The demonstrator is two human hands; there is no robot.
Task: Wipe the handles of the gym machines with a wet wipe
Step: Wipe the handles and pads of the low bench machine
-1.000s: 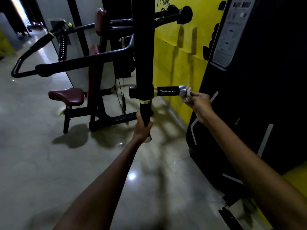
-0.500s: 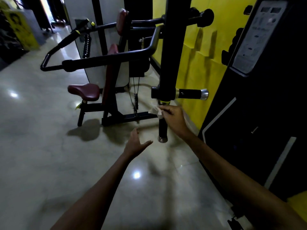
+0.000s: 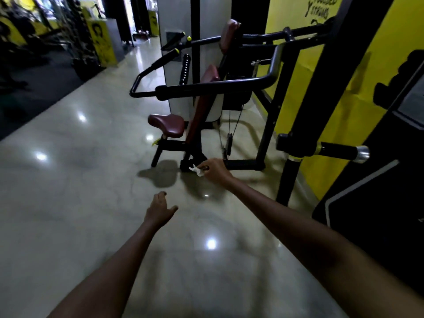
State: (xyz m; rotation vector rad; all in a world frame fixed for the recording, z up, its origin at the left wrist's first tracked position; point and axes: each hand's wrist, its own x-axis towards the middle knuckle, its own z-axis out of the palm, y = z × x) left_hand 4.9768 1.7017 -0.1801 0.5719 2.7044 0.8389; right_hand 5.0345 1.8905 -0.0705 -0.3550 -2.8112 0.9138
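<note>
Glossy floor (image 3: 68, 203) below: right hand (image 3: 214, 169) pinches a crumpled wet wipe (image 3: 196, 170); left hand (image 3: 159, 210) hangs loose-fingered, holding nothing.

Glossy floor (image 3: 68, 203), yellow wall (image 3: 332, 134), perhaps dumbbell racks (image 3: 78, 42) behind.

Crumpled white wipe (image 3: 196, 170) pinched; black chrome-capped handle (image 3: 341, 151) horizontal.
</note>
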